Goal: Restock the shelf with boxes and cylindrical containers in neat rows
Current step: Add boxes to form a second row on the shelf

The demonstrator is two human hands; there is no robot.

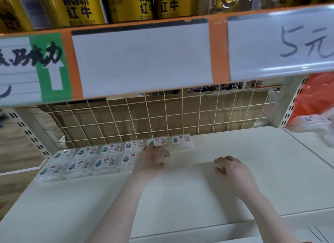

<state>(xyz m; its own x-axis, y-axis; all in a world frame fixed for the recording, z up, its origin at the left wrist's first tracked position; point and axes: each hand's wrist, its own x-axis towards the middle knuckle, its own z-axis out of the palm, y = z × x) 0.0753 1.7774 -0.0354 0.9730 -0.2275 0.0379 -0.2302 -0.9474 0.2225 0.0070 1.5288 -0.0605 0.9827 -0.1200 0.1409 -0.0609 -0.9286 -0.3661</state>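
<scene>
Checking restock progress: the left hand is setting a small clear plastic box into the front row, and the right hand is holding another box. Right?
Not quite. In the head view the right hand holds nothing; it rests on the white shelf. The left hand is on the small clear plastic box.

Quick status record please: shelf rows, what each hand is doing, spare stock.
back row: six clear boxes along the wire grid
front row: four boxes in full view, a fifth box partly under the left hand
left hand: grip on the fifth box
right hand: fingers loosely curled, holding nothing, over the white shelf
spare stock: more boxes in a bag, far right
</scene>
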